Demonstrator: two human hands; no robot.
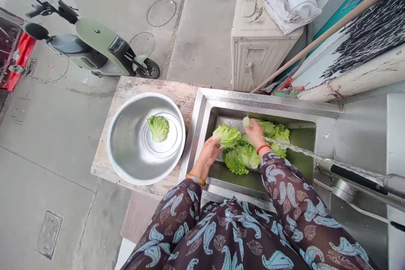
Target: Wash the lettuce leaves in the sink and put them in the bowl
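My left hand (209,154) pinches a green lettuce leaf (227,136) above the left part of the metal sink (202,112). Further right, my right hand (254,132), slightly blurred, has its fingers closed around the pale end of another piece of lettuce (246,121). More lettuce (248,155) lies in the water below and beside both hands. Water streams from the faucet (348,175) and passes by my right wrist. A large metal basin (118,147) left of the sink holds one lettuce leaf (158,128).
The basin rests on a worn wooden table (101,162) against the sink's left side. A green scooter (101,46) is parked beyond it. Behind the sink stands a beige outdoor unit (262,57) with a white cloth (292,0) on top. A wooden pole (332,33) slants at right.
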